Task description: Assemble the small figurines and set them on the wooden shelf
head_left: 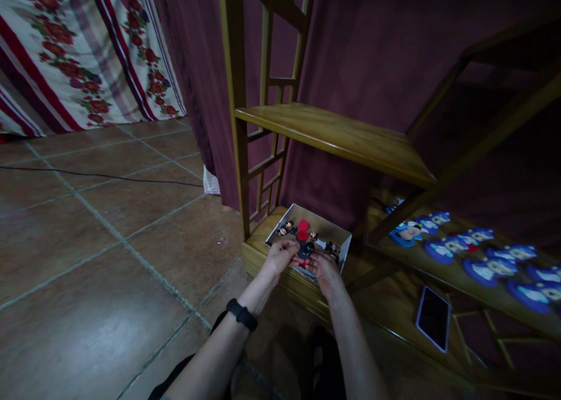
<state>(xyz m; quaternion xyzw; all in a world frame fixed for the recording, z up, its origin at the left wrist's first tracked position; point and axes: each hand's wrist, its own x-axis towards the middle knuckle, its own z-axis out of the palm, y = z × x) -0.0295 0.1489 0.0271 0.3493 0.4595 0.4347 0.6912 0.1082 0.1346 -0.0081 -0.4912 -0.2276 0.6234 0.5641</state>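
Observation:
In the head view both hands are over the near side of a shallow open box (340,235). My left hand (283,254) pinches the left side of a small dark figurine with a round base (305,250). On its right side my right hand (322,265) holds the same piece, fingers curled beneath it. Inside the box lie several small figurines (286,228) with black and gold parts. Round red pieces (303,225) are near the box's middle. Fine details of the held piece are too small to make out.
The box stands on the low shelf of a wooden rack (239,155), under a higher shelf board (333,132). To the right, several blue-and-white figurines (491,268) stand on another shelf, with a phone (433,318) below. A cable (109,177) crosses the tiled floor.

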